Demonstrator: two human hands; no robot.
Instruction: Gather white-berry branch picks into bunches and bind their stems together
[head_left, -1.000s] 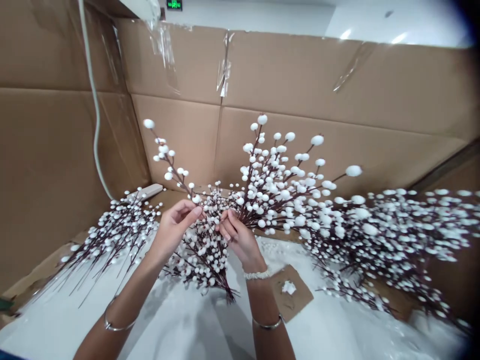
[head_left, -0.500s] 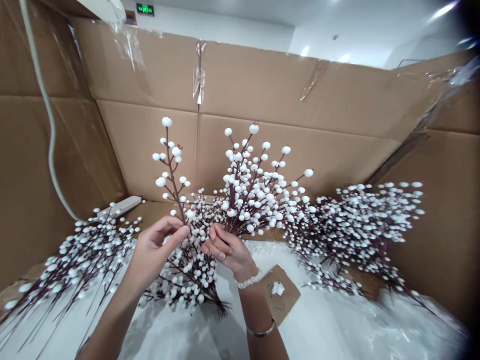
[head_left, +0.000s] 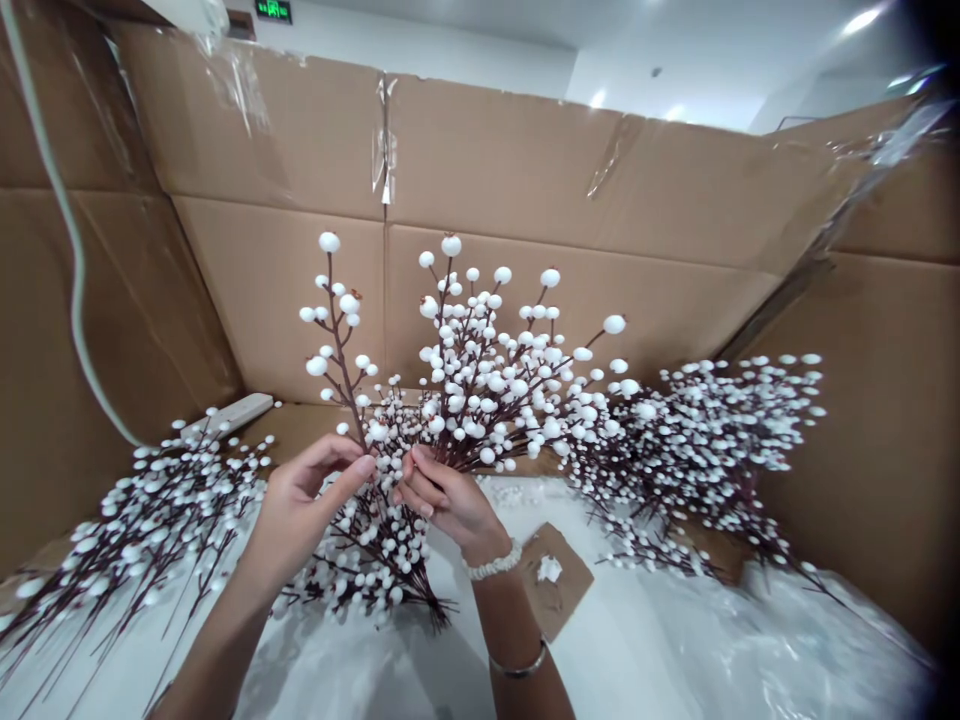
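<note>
Looks like a packing or craft workshop in a commercial bldg, not a home. Work area's boxed in w/ flattened cardboard sheets [head_left: 570,170] joined w/ clear tape [head_left: 385,140], white plastic sheeting [head_left: 787,640] spread below, and artificial white-berry sprays [head_left: 697,440] piled in bulk. Lit green exit sign [head_left: 273,10] sits high on a white wall beyond, under a white ceiling w/ bright lights [head_left: 861,20].

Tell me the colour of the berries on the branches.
The berries are white, clearest in the head view.
</note>
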